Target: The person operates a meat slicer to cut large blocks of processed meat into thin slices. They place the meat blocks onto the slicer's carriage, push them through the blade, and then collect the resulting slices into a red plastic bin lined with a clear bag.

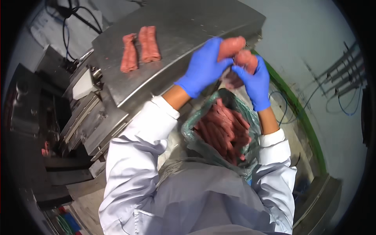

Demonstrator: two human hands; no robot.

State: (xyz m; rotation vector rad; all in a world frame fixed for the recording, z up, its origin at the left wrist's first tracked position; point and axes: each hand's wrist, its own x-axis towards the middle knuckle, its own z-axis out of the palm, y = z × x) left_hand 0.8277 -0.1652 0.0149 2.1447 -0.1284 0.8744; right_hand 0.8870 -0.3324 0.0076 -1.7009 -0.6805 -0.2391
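My left hand [204, 69], in a blue glove, is closed round a pink roll of ground meat [232, 46] whose rounded end sticks out past the fingers. Close beside it, my right hand [256, 86], gloved the same way, grips another meat roll [247, 60]. Both rolls are slightly blurred, and the palms hide part of them. Below the hands, a greenish plastic bag [188, 131] hangs open with several long meat rolls [222, 127] heaped inside. Further left, meat rolls [129, 53] lie side by side near another pair of rolls [150, 44].
A steel table [176, 27] spreads across the far left, its raised front edge running beside my left forearm. Metal machine parts [88, 129] stand at the left. At the right, a green strip [301, 109] edges the floor below a pale wall with a metal rack [344, 74] and blue hose.
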